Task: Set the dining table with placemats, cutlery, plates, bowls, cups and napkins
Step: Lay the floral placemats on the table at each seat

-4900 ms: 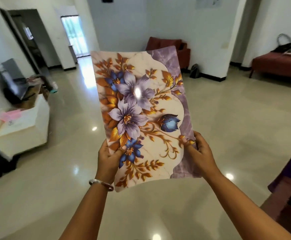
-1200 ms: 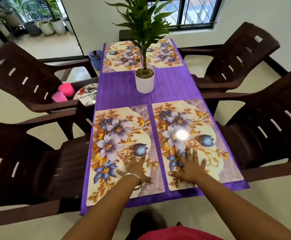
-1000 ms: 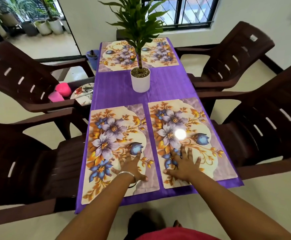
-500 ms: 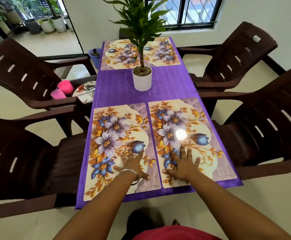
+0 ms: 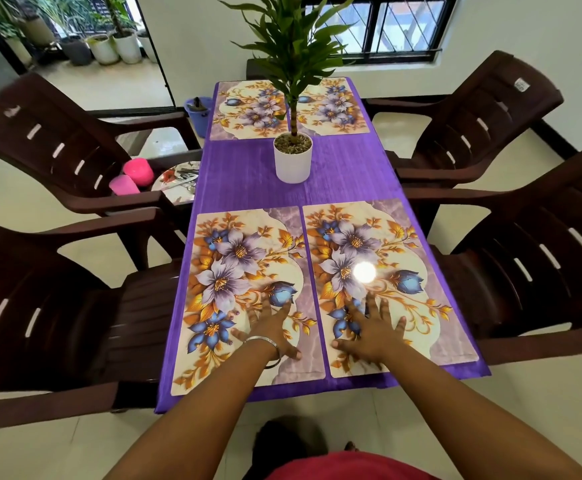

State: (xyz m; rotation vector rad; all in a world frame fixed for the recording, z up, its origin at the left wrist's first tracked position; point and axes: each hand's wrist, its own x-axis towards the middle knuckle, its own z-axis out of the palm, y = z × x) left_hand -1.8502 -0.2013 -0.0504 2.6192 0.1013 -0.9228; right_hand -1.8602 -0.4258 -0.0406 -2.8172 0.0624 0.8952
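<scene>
Two floral placemats lie side by side at the near end of the purple-clothed table [image 5: 248, 174]. My left hand [image 5: 269, 327] rests flat with spread fingers on the near left placemat [image 5: 234, 271]. My right hand [image 5: 369, 327] presses flat on the near right placemat [image 5: 386, 258]. Two more placemats, far left [image 5: 248, 109] and far right [image 5: 338, 105], lie at the far end. On the seat of the far left chair sit pink cups [image 5: 133, 178] and a flowered plate [image 5: 178, 183] with cutlery on it.
A white pot with a green plant [image 5: 292, 161] stands mid-table. Dark brown plastic chairs flank the table: near left [image 5: 57, 323], far left [image 5: 75, 150], near right [image 5: 532, 271], far right [image 5: 473, 126]. A blue bucket [image 5: 198, 109] stands on the floor beyond.
About five seconds ago both hands held one placemat up in another room. In the last second both hands have stayed flat on the two near placemats; only the camera shifted slightly.
</scene>
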